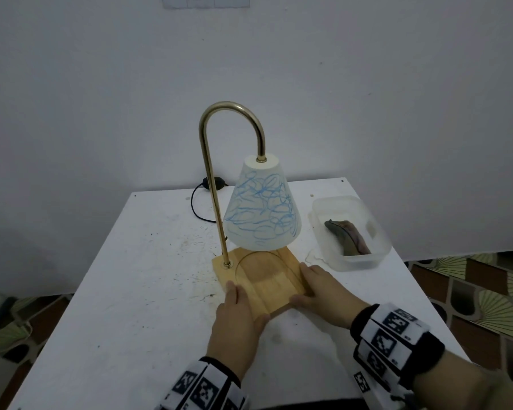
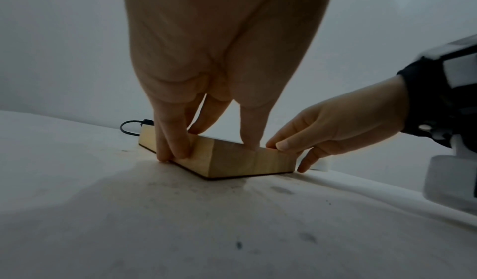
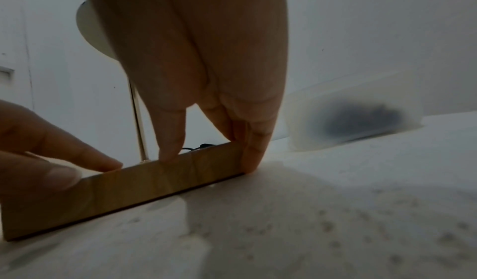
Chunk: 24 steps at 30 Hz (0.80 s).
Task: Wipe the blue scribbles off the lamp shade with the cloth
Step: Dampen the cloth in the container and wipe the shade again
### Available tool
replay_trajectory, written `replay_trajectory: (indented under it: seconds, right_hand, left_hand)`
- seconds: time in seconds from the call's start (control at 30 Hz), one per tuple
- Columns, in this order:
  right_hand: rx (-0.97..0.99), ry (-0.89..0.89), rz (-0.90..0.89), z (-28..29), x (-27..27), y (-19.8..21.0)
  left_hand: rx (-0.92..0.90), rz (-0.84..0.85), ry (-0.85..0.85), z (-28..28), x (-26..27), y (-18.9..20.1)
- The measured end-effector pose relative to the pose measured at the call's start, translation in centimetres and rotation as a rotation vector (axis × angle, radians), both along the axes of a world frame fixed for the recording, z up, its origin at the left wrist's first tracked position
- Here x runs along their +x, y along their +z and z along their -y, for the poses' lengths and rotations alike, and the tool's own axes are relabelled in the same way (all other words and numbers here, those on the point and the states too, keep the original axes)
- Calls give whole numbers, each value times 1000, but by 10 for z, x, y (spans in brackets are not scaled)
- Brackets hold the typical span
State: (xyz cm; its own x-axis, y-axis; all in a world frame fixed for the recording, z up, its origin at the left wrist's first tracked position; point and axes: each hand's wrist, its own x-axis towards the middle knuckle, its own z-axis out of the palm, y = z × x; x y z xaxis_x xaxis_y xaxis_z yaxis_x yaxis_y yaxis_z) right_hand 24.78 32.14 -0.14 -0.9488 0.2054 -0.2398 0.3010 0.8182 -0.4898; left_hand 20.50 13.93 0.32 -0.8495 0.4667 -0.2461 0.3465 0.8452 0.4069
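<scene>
Blue scribbles [image 1: 262, 207] cover the lamp shade [image 1: 261, 211] untouched; wiping has not begun. Both hands, left [image 1: 237, 318] and right [image 1: 323, 288], pinch the wooden base [image 1: 267, 279] on the white surface [image 1: 131, 276], while what seems the cloth [image 1: 347, 236] lies in the plastic tub [image 1: 376, 255] alongside

The lamp stands upright at the table's middle. Its shade [image 1: 261, 209] is a frosted white cone, narrow end up, hanging mouth-down from a curved brass neck [image 1: 219, 161] over a square wooden base [image 1: 267, 279]. Blue scribbles [image 1: 264, 205] loop over nearly the whole near side of the shade, densest across the middle and lower right. The cloth [image 1: 347, 237], dull grey-brown and bunched into a long lump, lies inside a translucent tub [image 1: 365, 260] to the right of the lamp, apart from the shade. In the right wrist view it shows only as a dark blur through the tub wall.
</scene>
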Motion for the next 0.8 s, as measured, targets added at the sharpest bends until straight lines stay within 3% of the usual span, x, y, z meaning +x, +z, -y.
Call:
replay_trajectory:
  seconds: [0.17,0.23,0.3,0.37,0.5,0.63,0.8]
  right_hand:
    - [34,45,2,-3,4,15]
    - [11,-18,-132,-10,6,30]
    - [30,-160,-362,-27,3,44]
    - [64,-307,-474,-51,-5,54]
    - [112,-400,-368,-98,-24,50]
    - [273,-138,-112,-118,-40,36]
    - [315,-95,47,-120,-49,20]
  left_hand:
    - [17,25,-65,12,-4,3]
    - [26,37,-99,19,-8,5]
    - [50,45,-122,25,-13,7]
    - [77,46,-122,29,-16,7]
    - [105,16,-124,32,-17,3]
    - [91,-37,-127,31,-20,0]
    - [83,-79,-137,29,-21,0]
